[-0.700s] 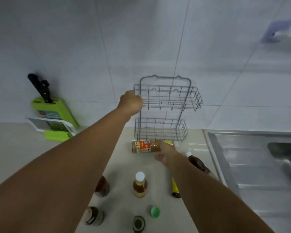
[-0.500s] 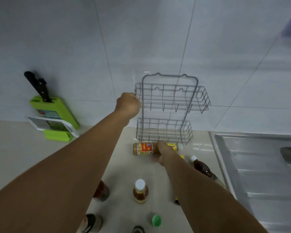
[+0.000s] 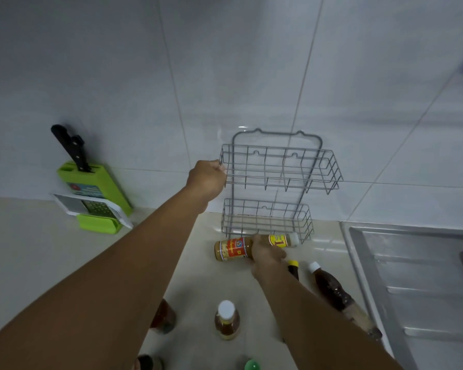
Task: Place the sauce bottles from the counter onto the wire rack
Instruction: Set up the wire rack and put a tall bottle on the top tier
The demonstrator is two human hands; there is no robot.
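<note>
The right hand (image 3: pixel 267 256) has now closed round the lying orange-labelled sauce bottle (image 3: pixel 234 249) on the pale worktop (image 3: pixel 198 263); the left hand (image 3: pixel 207 177) still grips the grey wire rack (image 3: pixel 278 180); lifting looks next

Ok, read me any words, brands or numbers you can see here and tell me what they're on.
"1": bold red stroke, probably a numeral, on the lying bottle's yellow neck label.
Red label on that bottle: print blurred, unreadable.
Blue-red sticker on the green knife block: unreadable.
Other bottles: no readable text.
</note>
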